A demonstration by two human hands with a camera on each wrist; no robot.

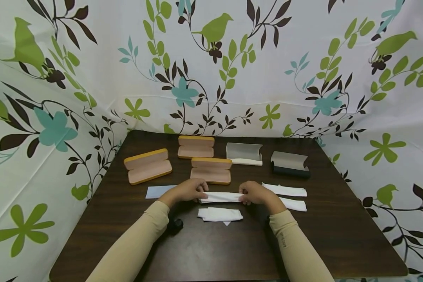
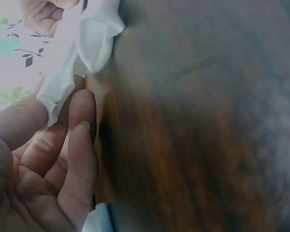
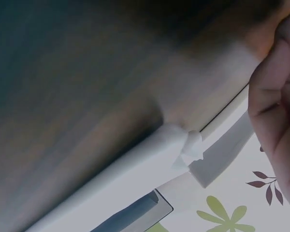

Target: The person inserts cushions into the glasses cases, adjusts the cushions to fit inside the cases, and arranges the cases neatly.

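Observation:
A narrow folded white cloth [image 1: 221, 197] stretches between my hands over the middle of the dark table. My left hand [image 1: 190, 189] pinches its left end between thumb and fingers; the left wrist view shows the white cloth [image 2: 63, 89] there, its edge hanging in folds. At the other end my right hand [image 1: 258, 196] grips the cloth with curled fingers. In the right wrist view only part of the right hand [image 3: 278, 106] appears, and its fingertips are out of sight. Nearer to me, a second folded white cloth [image 1: 220, 214] lies flat.
Right of my hands lie two folded white cloths [image 1: 285, 190]; on the left is a light blue cloth [image 1: 158, 191]. Behind stand open hard cases: three yellow-edged ones with pink lining [image 1: 211, 175], a white one [image 1: 244, 153] and a dark one [image 1: 290, 164]. A patterned curtain [image 1: 211, 78] hangs behind.

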